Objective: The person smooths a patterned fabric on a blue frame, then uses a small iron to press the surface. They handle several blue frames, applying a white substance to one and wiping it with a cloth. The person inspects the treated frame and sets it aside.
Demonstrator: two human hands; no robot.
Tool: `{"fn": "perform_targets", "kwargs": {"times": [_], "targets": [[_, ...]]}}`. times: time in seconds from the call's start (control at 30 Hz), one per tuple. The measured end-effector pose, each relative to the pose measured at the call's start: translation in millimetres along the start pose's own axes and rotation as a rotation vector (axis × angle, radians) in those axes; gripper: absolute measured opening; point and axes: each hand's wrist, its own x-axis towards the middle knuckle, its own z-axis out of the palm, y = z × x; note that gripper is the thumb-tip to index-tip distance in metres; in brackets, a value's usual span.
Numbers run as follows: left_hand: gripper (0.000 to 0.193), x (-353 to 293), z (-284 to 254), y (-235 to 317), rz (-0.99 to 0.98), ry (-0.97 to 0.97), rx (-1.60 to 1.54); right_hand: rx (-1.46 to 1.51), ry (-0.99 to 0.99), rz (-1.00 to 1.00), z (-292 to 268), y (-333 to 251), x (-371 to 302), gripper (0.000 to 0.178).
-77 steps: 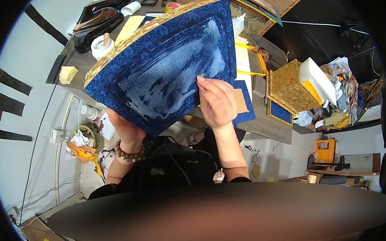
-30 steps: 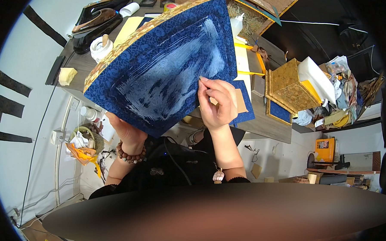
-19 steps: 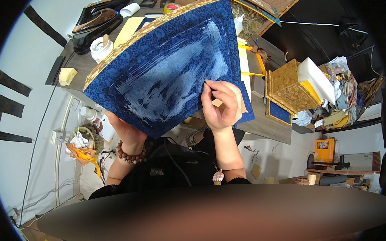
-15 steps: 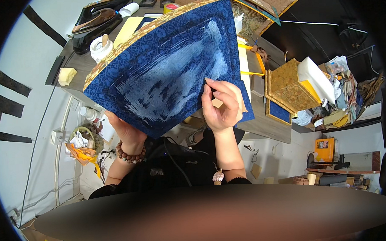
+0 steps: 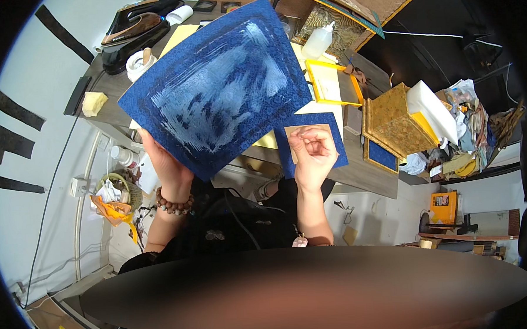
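My left hand grips a blue patterned panel by its near left edge and holds it tilted above the desk. Whitish, streaky brush marks, like glue, cover the middle of its face; a blue border stays bare. To the right, my right hand is closed with thumb and fingertips together, apart from the panel; whether something small is pinched there is hidden. Just behind that hand is a smaller blue sheet with a tan board on it, at the desk's front edge.
Around the desk are a squeeze bottle, a yellow frame, a gold brocade box, a white jar, an iron and a pale yellow sponge-like block. A basket stands below left.
The panel has turned, hiding its gold brocade side, and shifted left. My right hand has drawn away from its face, down and right. The bottle and smaller blue sheet show more.
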Motion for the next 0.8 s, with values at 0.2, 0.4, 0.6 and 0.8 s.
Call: {"fn": "perform_targets", "kwargs": {"times": [0.2, 0.4, 0.6, 0.8], "targets": [[0.064, 12.3, -0.9, -2.8, -0.003, 0.134, 0.061, 0.239, -0.036, 0.233, -22.9, 18.4, -7.9, 0.017], [0.063, 17.7, -6.5, -1.3, -0.036, 0.154, 0.048, 0.069, -0.127, 0.316, -28.5, 35.8, -43.8, 0.014], [0.065, 15.5, -9.3, -3.2, -0.069, 0.111, 0.076, -0.439, -0.342, 0.418, -35.9, 53.5, -82.1, 0.007], [0.061, 14.6, -17.3, -6.1, -0.003, 0.185, 0.103, -0.831, -0.661, 0.089, -34.3, 58.4, -89.6, 0.024]]}}
